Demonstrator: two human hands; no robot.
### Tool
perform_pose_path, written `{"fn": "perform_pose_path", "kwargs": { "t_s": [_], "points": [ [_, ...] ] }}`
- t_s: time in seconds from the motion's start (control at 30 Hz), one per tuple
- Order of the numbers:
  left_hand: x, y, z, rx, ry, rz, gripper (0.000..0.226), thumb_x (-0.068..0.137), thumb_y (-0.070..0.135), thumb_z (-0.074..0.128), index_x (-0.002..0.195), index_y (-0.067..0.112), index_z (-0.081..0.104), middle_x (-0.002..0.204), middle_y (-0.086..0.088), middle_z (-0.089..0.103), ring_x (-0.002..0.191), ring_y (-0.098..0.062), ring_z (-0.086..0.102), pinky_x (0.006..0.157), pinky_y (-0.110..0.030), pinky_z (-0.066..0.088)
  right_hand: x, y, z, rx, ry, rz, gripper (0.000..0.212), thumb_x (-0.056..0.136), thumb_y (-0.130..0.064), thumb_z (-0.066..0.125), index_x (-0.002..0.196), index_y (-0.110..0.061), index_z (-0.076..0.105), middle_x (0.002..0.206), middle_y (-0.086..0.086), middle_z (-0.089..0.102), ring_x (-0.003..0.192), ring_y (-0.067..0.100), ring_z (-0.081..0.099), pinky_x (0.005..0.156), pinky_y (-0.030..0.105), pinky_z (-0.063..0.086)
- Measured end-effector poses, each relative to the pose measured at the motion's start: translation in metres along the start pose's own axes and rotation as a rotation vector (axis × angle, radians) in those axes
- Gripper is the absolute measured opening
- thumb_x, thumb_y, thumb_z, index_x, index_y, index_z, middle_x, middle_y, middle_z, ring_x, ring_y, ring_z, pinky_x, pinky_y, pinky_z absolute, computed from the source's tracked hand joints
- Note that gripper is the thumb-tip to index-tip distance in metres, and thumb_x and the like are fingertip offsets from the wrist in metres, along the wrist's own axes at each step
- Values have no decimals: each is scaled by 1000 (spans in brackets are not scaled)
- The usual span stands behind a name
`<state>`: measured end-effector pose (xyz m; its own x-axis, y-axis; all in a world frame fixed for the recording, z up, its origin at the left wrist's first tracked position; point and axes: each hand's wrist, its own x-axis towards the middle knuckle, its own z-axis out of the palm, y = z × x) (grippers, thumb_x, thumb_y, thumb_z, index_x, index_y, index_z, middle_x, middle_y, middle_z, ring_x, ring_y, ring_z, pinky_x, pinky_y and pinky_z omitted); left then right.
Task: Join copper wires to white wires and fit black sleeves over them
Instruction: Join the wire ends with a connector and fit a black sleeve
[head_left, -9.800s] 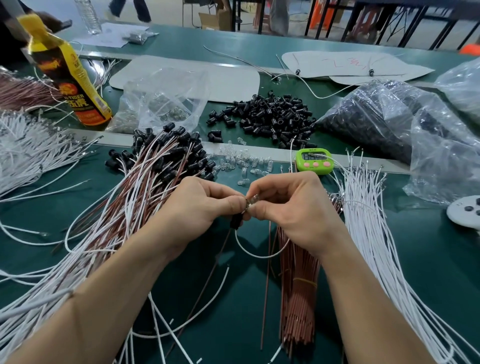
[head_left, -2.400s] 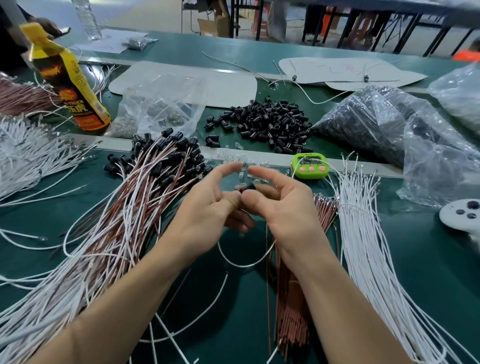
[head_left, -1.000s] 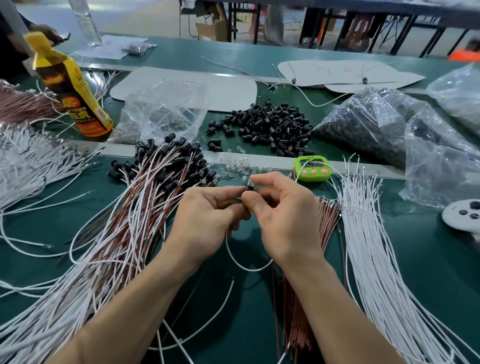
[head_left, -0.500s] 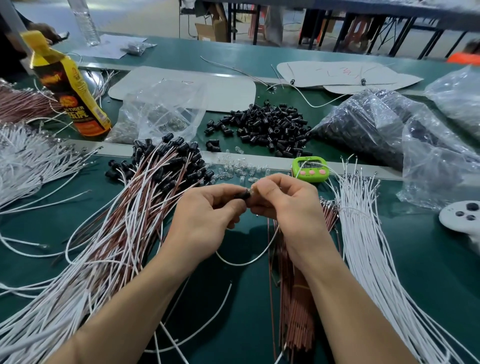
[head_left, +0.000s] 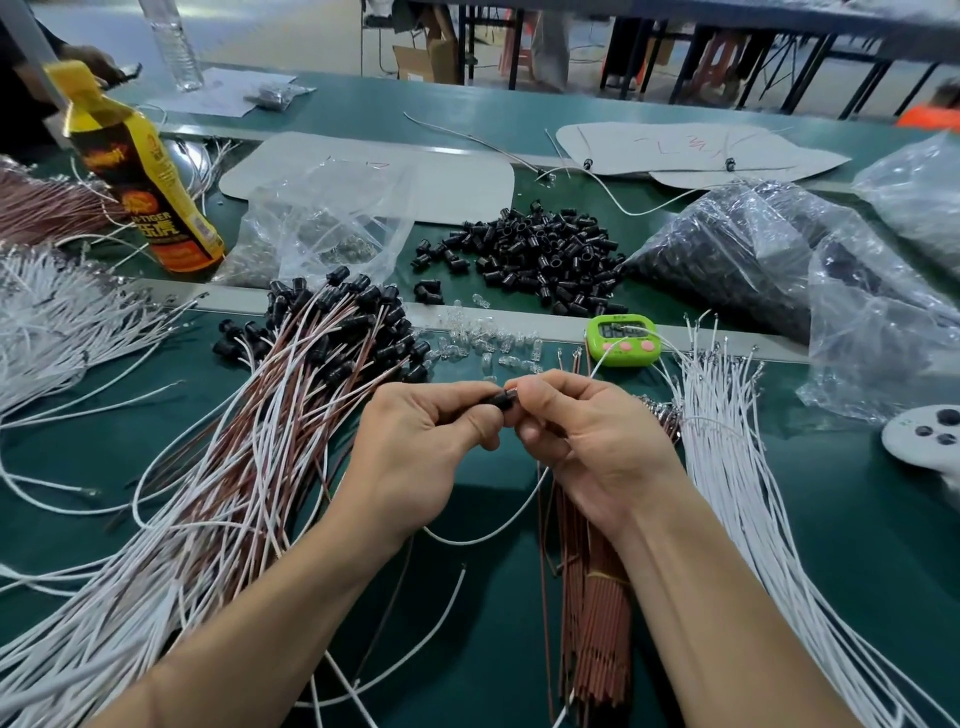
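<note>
Over the middle of the green table, my left hand (head_left: 415, 457) and my right hand (head_left: 587, 441) meet fingertip to fingertip, and both pinch one small black sleeve (head_left: 500, 400). A white wire (head_left: 498, 525) hangs in a loop beneath the hands. A bundle of copper wires (head_left: 597, 613) lies below my right hand. Loose white wires (head_left: 753, 509) fan out to its right. Left of my hands lies a heap of joined wires with black sleeves (head_left: 291, 415). A pile of loose black sleeves (head_left: 540, 254) sits beyond the metal strip.
A yellow bottle (head_left: 140, 176) stands at the far left. Clear plastic bags (head_left: 322, 228) and a bag of black parts (head_left: 769, 254) lie at the back. A green timer (head_left: 621, 340), small clear bulbs (head_left: 483, 338) and a white controller (head_left: 930, 436) are nearby.
My hands have stayed together on the black sleeve, with the fingers closing more tightly round it. The white wire loop still hangs beneath them.
</note>
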<state>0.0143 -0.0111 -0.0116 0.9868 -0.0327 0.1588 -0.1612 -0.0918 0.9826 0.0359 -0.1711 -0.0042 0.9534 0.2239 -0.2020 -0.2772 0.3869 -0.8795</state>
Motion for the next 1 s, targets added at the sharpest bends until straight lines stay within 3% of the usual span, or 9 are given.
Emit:
{"fn": "perform_pose_path", "kwargs": {
  "t_s": [0.2, 0.33, 0.4, 0.53, 0.63, 0.7, 0.77, 0.9, 1.0],
  "points": [
    [-2, -6, 1, -38, 51, -85, 26, 91, 6, 72, 93, 28, 84, 60, 2, 68, 46, -9, 33, 43, -16, 29, 1, 2, -3, 47, -7, 18, 13, 72, -9, 73, 74, 3, 70, 65, 15, 66, 49, 13, 56, 40, 14, 39],
    [1, -8, 4, -43, 64, -110, 25, 91, 5, 71, 90, 26, 84, 60, 2, 67, 44, -7, 35, 42, -15, 31, 1, 6, 4, -2, 67, -13, 11, 80, -3, 73, 70, -2, 71, 61, 13, 65, 49, 12, 57, 42, 15, 42],
    [4, -7, 7, -21, 76, -111, 28, 93, 5, 69, 86, 28, 83, 58, 5, 66, 43, -4, 41, 43, -13, 34, 2, 9, 10, -74, 138, -84, 27, 91, 4, 68, 68, -9, 73, 61, 10, 64, 50, 13, 58, 44, 17, 44],
    [9, 2, 2, 30, 146, -44, 30, 95, 12, 70, 83, 38, 79, 70, 6, 75, 56, -3, 62, 52, -15, 47, -2, 8, 26, -185, 203, -160, 15, 95, -6, 70, 104, -15, 76, 84, 4, 76, 74, 13, 71, 66, 21, 56],
    [13, 12, -8, -172, 231, -113, 19, 90, 8, 73, 90, 26, 80, 88, 2, 80, 81, -10, 75, 70, -18, 56, -8, 8, 34, -277, 104, -103, 57, 89, -4, 75, 138, -28, 57, 108, 2, 78, 102, 16, 75, 94, 37, 60],
    [15, 21, -14, -332, 230, -188, 19, 89, 3, 73, 90, 20, 82, 91, -4, 80, 80, -19, 76, 67, -27, 59, -15, 9, 48, -195, -71, 26, 63, 90, 4, 69, 141, -30, 52, 112, 9, 77, 104, 25, 73, 100, 45, 58],
    [16, 32, -18, -394, 227, -218, 26, 88, -1, 72, 89, 23, 83, 93, -6, 79, 79, -19, 74, 66, -33, 61, -19, 11, 62, -181, -140, 85, 59, 91, 9, 65, 138, -26, 54, 101, 10, 77, 92, 26, 70, 90, 41, 57],
    [24, 63, -28, -581, 236, -247, 32, 88, -10, 65, 89, 17, 81, 87, -3, 77, 80, -13, 70, 69, -27, 56, -28, 4, 87, -318, -82, 64, 42, 90, 10, 60, 122, -17, 60, 75, 12, 67, 61, 21, 56, 62, 34, 44],
    [30, 88, -39, -528, 264, -225, 30, 92, -7, 62, 96, 18, 78, 81, 1, 72, 74, -13, 61, 67, -28, 51, -35, -15, 101, -440, -23, 5, 39, 92, 10, 55, 118, -17, 61, 63, 10, 64, 42, 13, 46, 44, 23, 34]
  ]
}}
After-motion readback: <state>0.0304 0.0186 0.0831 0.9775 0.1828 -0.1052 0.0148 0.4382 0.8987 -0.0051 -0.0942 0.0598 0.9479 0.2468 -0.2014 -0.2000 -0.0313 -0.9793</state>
